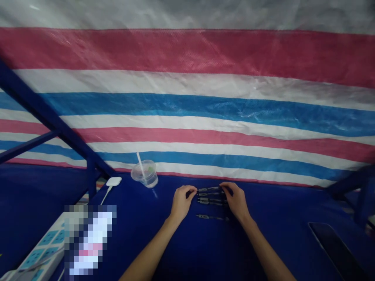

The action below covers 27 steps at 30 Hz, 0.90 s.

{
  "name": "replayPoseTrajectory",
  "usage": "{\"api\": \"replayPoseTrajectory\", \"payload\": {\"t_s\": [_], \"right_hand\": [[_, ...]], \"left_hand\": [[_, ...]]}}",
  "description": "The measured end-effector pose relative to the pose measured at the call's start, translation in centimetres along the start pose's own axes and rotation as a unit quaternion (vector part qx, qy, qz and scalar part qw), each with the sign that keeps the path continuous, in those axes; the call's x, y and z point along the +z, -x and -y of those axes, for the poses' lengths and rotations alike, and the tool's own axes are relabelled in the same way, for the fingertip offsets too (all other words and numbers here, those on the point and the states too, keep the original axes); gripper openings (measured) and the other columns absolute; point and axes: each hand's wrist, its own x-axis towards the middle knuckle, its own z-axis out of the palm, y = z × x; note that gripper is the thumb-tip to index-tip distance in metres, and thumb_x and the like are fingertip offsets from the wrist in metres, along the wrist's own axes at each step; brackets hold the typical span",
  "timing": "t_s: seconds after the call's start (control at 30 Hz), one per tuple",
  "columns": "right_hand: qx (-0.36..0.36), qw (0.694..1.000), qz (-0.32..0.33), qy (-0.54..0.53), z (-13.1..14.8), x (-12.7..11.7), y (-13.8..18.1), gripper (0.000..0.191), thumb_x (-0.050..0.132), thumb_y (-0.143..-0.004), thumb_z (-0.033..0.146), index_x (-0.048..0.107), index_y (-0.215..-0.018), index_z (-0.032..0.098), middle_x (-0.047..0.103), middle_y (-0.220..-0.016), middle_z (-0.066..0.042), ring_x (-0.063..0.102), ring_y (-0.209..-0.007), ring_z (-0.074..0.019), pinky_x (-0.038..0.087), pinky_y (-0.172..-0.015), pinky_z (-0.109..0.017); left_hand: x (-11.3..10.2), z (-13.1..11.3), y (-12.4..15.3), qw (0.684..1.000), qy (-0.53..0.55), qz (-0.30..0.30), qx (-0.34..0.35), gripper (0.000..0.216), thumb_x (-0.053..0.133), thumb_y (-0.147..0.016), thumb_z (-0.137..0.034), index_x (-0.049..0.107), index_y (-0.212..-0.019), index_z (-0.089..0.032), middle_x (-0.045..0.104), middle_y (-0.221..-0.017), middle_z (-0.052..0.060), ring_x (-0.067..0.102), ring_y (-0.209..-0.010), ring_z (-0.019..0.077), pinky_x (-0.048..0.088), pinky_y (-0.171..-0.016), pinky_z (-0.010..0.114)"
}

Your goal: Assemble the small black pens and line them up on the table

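Dark click pens lie roughly parallel, one below another, on a blue surface. My left hand [182, 201] is closed in a pinch at the left end of the farthest pen [209, 189]. At that pen's other end, the thumb and fingers of my right hand [235, 199] pinch too. Close below it lies another pen [208, 194]. A pair of pens, or one thick one [211, 201], follows a little nearer, its right end partly behind my right fingers. Apart from these, a single pen [212, 217] rests closest to me.
A clear plastic cup [149, 179] with a straw stands left of my hands. Behind it hangs a striped tarp [205, 136]. A white charger [113, 181], a power strip [43, 249] and a blurred bright object [92, 242] are at left. A phone [334, 246] lies right.
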Motion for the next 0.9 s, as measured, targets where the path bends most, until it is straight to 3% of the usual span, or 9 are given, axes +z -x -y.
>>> {"api": "replayPoseTrajectory", "payload": {"t_s": [0.17,0.3,0.47,0.73,0.9], "right_hand": [[0.013,0.999,0.042,0.006,-0.3,0.0,-0.6,0.023,0.054,-0.096,0.037,0.074,-0.097,0.025,0.075,-0.101,-0.007,0.069,-0.097,-0.0274,0.054,-0.092,-0.044],[-0.005,0.995,0.1,0.029,0.4,-0.8,0.5,0.025,0.059,-0.097,0.04,0.072,-0.113,0.027,0.073,-0.111,-0.008,0.064,-0.109,-0.0284,0.053,-0.097,-0.046],[-0.05,0.985,0.149,0.075,0.8,-1.2,2.3,0.046,0.072,-0.09,0.04,0.062,-0.134,0.029,0.068,-0.129,-0.007,0.055,-0.124,-0.0305,0.047,-0.107,-0.052],[-0.072,0.983,0.143,0.085,0.0,-0.9,3.6,0.035,0.067,-0.095,0.037,0.065,-0.128,0.03,0.069,-0.128,-0.008,0.056,-0.122,-0.0338,0.047,-0.104,-0.058],[-0.087,0.985,0.126,0.084,0.0,-0.9,3.4,0.032,0.07,-0.093,0.037,0.067,-0.124,0.029,0.071,-0.122,-0.008,0.059,-0.118,-0.0319,0.051,-0.1,-0.055]], "left_hand": [[-0.2,-0.5,0.0,0.999,-0.036,0.021,0.006,0.012,0.069,-0.091,-0.016,0.076,-0.093,-0.026,0.077,-0.098,0.0,0.07,-0.096,0.0221,0.048,-0.09,0.037],[-0.4,-0.9,0.1,0.998,-0.045,0.043,0.01,0.014,0.067,-0.094,-0.019,0.076,-0.097,-0.028,0.077,-0.1,0.0,0.068,-0.099,0.0231,0.046,-0.091,0.039],[-0.4,-1.1,0.2,0.997,-0.054,0.058,0.009,0.011,0.067,-0.094,-0.02,0.075,-0.098,-0.028,0.076,-0.104,0.0,0.066,-0.102,0.0229,0.044,-0.096,0.041],[-0.6,-1.4,0.3,0.996,-0.063,0.061,0.021,0.023,0.057,-0.102,-0.036,0.071,-0.119,-0.029,0.073,-0.118,0.003,0.064,-0.111,0.0239,0.045,-0.101,0.043],[-0.8,-1.3,0.3,0.987,-0.071,0.128,0.071,0.056,0.079,-0.086,-0.044,0.062,-0.138,-0.035,0.067,-0.134,0.004,0.056,-0.123,0.0287,0.043,-0.108,0.048]]}}
